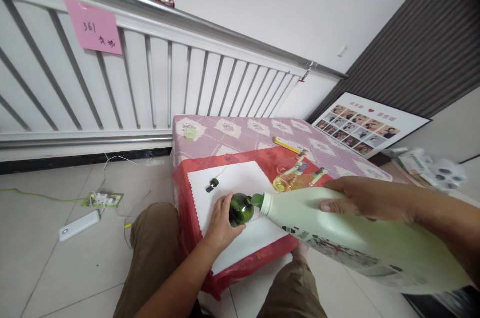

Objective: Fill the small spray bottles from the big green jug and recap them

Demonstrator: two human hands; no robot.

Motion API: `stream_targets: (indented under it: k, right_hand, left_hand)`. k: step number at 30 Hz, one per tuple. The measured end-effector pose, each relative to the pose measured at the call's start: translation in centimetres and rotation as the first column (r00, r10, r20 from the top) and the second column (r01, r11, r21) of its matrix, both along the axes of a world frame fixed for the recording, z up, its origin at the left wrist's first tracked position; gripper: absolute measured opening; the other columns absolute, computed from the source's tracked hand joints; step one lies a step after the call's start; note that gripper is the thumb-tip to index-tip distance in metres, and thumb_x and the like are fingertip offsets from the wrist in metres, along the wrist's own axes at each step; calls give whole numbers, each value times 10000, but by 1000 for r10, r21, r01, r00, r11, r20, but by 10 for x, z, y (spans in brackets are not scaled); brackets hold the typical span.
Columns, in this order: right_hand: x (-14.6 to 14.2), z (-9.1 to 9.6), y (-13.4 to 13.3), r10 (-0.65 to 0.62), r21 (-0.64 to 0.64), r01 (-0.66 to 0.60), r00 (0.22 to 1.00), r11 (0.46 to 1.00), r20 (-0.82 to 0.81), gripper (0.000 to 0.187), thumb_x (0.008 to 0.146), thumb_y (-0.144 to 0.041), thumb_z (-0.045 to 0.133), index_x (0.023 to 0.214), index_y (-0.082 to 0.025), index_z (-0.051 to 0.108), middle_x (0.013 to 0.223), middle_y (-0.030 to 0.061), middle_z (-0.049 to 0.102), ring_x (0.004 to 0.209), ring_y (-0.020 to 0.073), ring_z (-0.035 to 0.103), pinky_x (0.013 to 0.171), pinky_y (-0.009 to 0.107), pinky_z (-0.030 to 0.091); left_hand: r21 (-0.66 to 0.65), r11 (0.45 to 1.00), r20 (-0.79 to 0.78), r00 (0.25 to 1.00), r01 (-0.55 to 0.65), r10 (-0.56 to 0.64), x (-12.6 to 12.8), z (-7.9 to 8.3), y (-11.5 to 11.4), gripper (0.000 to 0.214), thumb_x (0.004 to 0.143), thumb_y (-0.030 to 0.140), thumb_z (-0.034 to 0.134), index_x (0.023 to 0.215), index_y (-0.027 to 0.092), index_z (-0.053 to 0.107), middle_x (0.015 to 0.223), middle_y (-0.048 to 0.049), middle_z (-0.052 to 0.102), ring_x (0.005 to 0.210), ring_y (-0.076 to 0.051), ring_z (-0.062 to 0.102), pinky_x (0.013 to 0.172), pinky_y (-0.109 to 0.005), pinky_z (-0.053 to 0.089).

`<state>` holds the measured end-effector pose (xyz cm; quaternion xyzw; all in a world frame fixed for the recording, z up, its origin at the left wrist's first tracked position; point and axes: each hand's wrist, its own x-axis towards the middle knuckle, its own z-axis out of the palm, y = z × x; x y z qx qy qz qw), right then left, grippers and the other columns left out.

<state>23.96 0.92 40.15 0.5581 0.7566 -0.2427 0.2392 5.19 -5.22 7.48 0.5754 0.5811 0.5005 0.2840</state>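
Observation:
My left hand is closed around a small dark green bottle that stands on a white sheet. My right hand grips a large pale green jug, tilted on its side. The jug's green spout touches the mouth of the small bottle. A small dark cap lies on the white sheet just beyond my left hand.
The white sheet lies on a red cloth over a low table with a pink patterned cover. Clear spray bottles, a yellow strip and a pale green lid lie there. On the floor: a power strip, a white power bank.

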Motion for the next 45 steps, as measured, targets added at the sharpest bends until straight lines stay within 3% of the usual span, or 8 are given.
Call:
stream_targets:
  k: [8, 17, 32, 45]
  right_hand:
    - [-1, -1, 0, -24, 11, 25, 999, 1000, -22, 541, 681, -677, 544, 925, -209, 664, 888, 91, 712, 757, 284, 664, 552, 327, 503]
    - [-2, 1, 0, 10, -7, -10, 1000, 1000, 8, 536, 721, -689, 508, 954, -224, 639, 907, 82, 714, 818, 288, 667, 637, 336, 513]
    - [-1, -1, 0, -47, 14, 47, 999, 999, -15, 534, 677, -679, 549, 948, -232, 664, 896, 84, 719, 769, 289, 663, 564, 334, 505]
    - [2, -2, 1, 1, 10, -1, 1000, 1000, -3, 551, 697, -696, 528, 979, -240, 656, 927, 90, 710, 776, 289, 662, 548, 323, 501]
  left_hand:
    - [9, 1000, -18, 1000, -6, 7, 0, -1, 0, 888, 607, 210, 716, 1389, 205, 294, 1328, -108, 414, 1265, -280, 383, 1094, -445, 310]
    - [20, 1000, -14, 1000, -8, 9, 0, -2, 1, 900, 610, 212, 718, 1398, 215, 282, 1327, -109, 416, 1263, -282, 387, 1092, -445, 315]
    - [26, 1000, -1, 1000, -3, 3, 0, -3, 1, 905, 608, 195, 719, 1396, 239, 278, 1334, -108, 411, 1270, -287, 381, 1090, -468, 313]
    - [28, 1000, -4, 1000, -7, 7, 0, -4, 1, 894, 607, 204, 726, 1389, 216, 294, 1338, -121, 410, 1269, -295, 386, 1081, -463, 325]
